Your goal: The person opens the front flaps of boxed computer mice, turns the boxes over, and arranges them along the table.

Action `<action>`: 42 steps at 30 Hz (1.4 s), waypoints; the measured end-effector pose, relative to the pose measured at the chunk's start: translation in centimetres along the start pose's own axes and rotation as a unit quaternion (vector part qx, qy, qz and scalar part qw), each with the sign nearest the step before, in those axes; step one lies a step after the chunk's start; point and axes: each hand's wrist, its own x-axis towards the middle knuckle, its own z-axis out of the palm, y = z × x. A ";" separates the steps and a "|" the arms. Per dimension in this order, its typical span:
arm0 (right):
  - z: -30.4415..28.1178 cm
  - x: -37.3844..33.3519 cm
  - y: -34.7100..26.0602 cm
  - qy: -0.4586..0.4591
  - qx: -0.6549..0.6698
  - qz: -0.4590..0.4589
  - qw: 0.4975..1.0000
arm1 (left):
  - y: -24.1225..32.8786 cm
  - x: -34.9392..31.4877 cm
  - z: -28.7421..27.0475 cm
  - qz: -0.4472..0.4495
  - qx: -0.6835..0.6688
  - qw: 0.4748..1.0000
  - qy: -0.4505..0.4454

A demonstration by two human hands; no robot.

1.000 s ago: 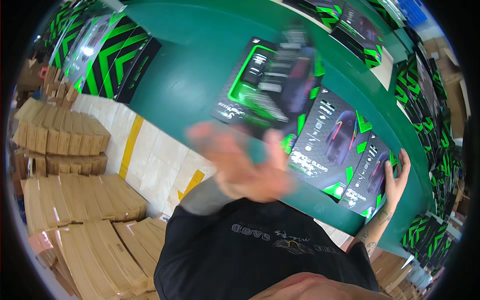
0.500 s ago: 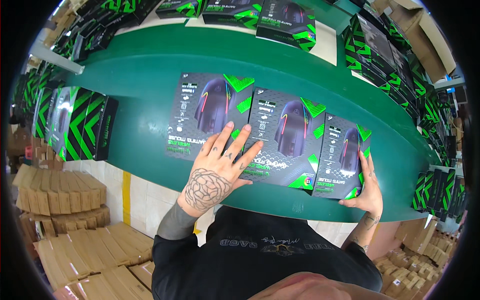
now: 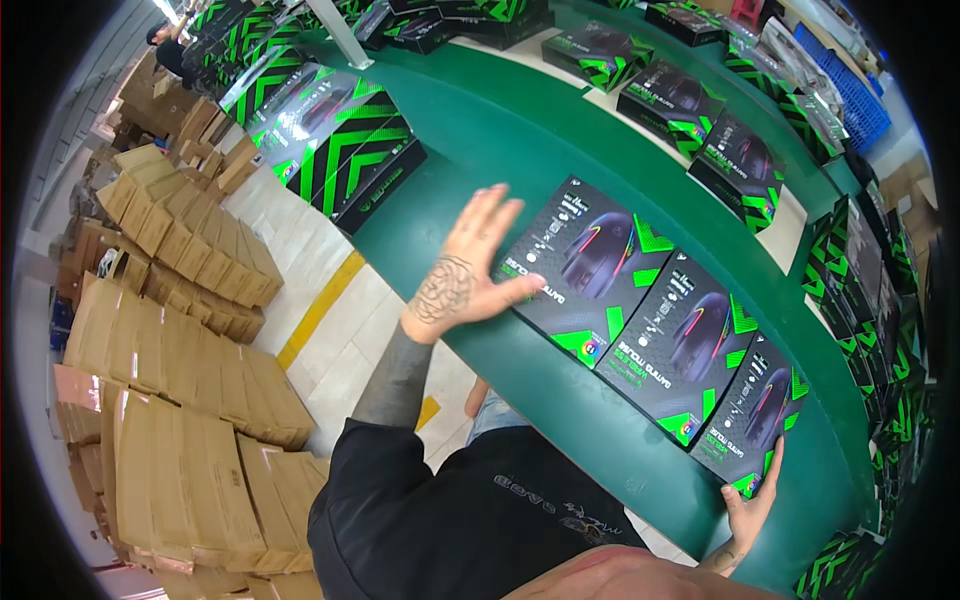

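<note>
Across the green table (image 3: 560, 400), a splayed left hand (image 3: 462, 270) at ten o'clock and loosely cupped right hand (image 3: 755, 505) at five bracket three side-by-side boxes (image 3: 685, 350), seemingly for alignment.

The view is bright, bending and darkening toward its edges.

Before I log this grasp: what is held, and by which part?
The right hand cups the row's right-hand box at its near right corner, fingers along the outer side; whether it truly grips can't be told. The left hand, open, grips nothing.
</note>
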 end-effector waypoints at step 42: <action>-12.1 19.2 9.4 0.452 -0.290 -0.002 0.844 | 10.4 14.9 7.4 0.269 -0.077 0.960 0.017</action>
